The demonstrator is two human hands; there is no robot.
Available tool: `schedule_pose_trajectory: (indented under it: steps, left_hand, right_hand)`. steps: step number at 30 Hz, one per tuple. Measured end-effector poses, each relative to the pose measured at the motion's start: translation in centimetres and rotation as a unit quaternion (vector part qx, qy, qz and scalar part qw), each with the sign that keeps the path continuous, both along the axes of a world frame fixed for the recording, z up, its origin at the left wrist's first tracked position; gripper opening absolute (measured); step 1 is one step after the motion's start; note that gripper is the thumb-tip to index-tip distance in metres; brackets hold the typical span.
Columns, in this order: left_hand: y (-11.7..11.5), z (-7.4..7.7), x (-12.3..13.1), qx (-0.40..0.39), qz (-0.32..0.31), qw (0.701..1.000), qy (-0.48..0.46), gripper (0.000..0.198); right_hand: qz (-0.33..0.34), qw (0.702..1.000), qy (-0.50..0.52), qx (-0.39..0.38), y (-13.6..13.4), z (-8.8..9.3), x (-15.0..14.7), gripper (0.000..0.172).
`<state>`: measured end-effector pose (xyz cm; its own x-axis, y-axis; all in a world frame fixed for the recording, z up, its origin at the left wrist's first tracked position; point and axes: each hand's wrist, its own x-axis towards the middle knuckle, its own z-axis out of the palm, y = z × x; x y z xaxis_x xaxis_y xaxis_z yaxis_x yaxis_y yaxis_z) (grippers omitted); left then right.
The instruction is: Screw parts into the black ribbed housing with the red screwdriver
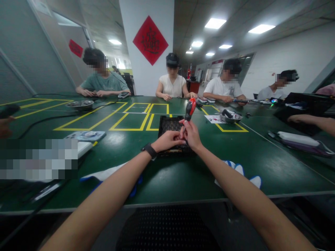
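Screwdriver [190, 111], red and black in the handle, stands nearly upright over the black tray [170, 124], handle up; I have the right hand [193, 135] gripping it around the point where handle meets shaft; the left hand [169, 140], also over the tray, has its fingers bent in beside the shaft, and from my end I cannot tell whether they are closed on anything; the shaft's tip is hidden from me; a dark watch [149, 150] sits on the left wrist, just left of the tray; on the tray's near side I see a white-and-blue glove [107, 173] to its left and a second glove [239, 170] to its right, both partly hidden; beyond the tray to the right, a metal bowl [231, 121] stands beside a white sheet [212, 119]; well beyond it to the left is another metal bowl [80, 107]
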<state>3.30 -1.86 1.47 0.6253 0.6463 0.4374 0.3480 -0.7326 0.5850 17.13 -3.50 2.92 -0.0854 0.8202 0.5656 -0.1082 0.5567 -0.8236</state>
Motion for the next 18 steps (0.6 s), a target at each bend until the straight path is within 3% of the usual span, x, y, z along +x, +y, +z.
schedule_pose_trajectory:
  steps: [4, 12, 18]
  left_hand:
    - [0.11, -0.12, -0.03, -0.003, 0.009, 1.000, 0.007, 0.037]
    - [0.09, 0.21, -0.01, -0.052, -0.068, 0.996, 0.005, 0.026]
    - [0.07, 0.06, 0.06, -0.014, -0.011, 1.000, -0.009, 0.032]
  right_hand:
    - [0.009, 1.000, 0.003, 0.003, 0.19, -0.07, 0.03, 0.034]
    - [0.035, 0.999, 0.008, -0.030, 0.25, -0.13, 0.45, 0.034]
    - [-0.009, 1.000, 0.027, 0.011, 0.17, -0.03, 0.21, 0.030]
